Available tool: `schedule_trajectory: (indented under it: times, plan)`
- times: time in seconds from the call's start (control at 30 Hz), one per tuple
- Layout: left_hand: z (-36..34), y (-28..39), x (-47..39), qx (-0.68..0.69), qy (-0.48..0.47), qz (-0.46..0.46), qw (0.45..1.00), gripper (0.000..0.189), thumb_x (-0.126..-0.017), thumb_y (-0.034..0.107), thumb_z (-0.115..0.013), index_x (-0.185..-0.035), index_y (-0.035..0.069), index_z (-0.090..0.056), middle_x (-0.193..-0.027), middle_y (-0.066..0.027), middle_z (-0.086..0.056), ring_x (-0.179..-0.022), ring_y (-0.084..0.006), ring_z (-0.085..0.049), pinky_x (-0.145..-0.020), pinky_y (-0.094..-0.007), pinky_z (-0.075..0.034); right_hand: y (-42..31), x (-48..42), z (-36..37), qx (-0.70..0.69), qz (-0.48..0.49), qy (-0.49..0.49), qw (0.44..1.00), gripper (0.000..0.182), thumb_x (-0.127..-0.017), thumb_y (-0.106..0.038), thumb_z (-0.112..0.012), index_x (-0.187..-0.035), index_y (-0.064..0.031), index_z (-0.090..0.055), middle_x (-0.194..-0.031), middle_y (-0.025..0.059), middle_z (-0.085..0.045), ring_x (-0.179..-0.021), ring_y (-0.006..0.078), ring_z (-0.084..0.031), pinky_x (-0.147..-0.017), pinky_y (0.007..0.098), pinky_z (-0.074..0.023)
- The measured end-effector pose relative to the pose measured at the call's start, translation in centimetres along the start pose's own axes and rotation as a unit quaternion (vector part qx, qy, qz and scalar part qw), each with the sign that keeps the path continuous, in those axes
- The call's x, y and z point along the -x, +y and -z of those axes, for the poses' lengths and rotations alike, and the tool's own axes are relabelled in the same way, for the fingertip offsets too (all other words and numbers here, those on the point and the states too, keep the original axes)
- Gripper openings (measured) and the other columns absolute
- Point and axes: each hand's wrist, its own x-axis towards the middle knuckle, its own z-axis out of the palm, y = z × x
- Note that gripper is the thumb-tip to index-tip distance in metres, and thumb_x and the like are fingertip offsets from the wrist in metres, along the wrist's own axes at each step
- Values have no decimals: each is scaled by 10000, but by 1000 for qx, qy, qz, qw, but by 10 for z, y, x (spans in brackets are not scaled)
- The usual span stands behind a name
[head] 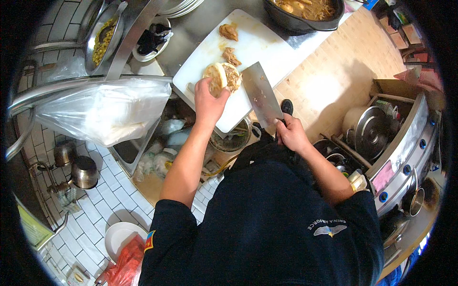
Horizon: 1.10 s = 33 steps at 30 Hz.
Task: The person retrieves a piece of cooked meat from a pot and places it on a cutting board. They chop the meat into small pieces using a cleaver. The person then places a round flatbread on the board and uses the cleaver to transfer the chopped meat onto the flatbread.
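A split round flatbread bun (215,77) filled with shredded meat (233,77) is at the near part of a white cutting board (263,46). My left hand (211,102) grips the bun between thumb and fingers, its filled side facing right. In my right hand (292,133) is the handle of a broad cleaver (263,94). The blade points away from me, beside the board's right edge, with bits of meat stuck to it. Beyond the bun lie a small heap of chopped meat (231,57) and a larger meat chunk (228,32).
A black pot (307,25) of braised meat and eggs stands past the board. At left are a clear plastic bag (107,111), a metal bowl of chopped food (103,39) and a white bowl (152,55) with black items. A stove (400,157) stands at right.
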Motion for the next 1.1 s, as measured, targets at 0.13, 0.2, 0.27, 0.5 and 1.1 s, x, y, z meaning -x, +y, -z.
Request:
schedule_trajectory:
  times: [0.13,0.2,0.27,0.5,1.1]
  plan:
    - [-1,-6,1,26,-1,20,999,539,-722,205,-688,-1141,-46,-459,-1155,-228,-477,-1102,-366,-461,-965,-420,-377,9,-8,3,109,70,16,991,229,-933,-187,-503,-837,20,-521,-542,32,-507,-439,111,-514,-432,281,-429]
    - [-2,-5,2,28,4,10,1000,508,-728,200,-685,-1125,-39,-478,-1153,-228,-478,-1102,-368,-461,-963,-419,-379,8,-12,3,147,89,8,985,245,-931,-194,-508,-820,25,-516,-532,41,-510,-440,116,-522,-438,291,-441]
    - [-2,-3,1,9,2,-21,1000,478,-736,198,-681,-1110,-34,-496,-1149,-227,-482,-1106,-366,-461,-962,-416,-380,5,-19,0,152,97,19,983,267,-901,-205,-534,-806,44,-532,-544,144,-521,-479,232,-545,-495,365,-443]
    - [9,-8,-9,-33,-23,-1,999,450,-762,213,-667,-1118,-30,-535,-1147,-228,-512,-1102,-344,-489,-951,-404,-394,-27,-4,22,219,94,51,970,242,-874,-190,-545,-799,40,-540,-573,218,-536,-535,368,-552,-531,428,-438]
    - [2,-53,25,117,73,135,981,450,-759,220,-648,-1105,-36,-518,-1129,-213,-518,-1074,-341,-497,-936,-406,-393,-116,-54,30,431,266,5,862,193,-838,-128,-554,-955,23,-576,-702,227,-585,-637,387,-568,-594,431,-456]
